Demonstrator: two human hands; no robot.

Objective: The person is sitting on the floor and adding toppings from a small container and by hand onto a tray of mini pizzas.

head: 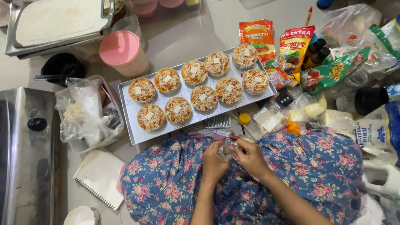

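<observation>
Both hands over floral lap: left hand [213, 161] fingers wrapped around small clear jar [225, 151], right hand [249, 157] fingertips pinched on its top. Metal tray [130, 125] of topped cups [178, 110] lies just beyond the lap; small grater [218, 121] at the tray's near edge.

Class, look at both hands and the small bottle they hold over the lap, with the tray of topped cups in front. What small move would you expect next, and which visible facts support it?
Probably a twist of the cap: the left hand grips the small clear bottle, and the right hand pinches its top end. The tray holds ten cheese-topped cups, all already dressed.
</observation>
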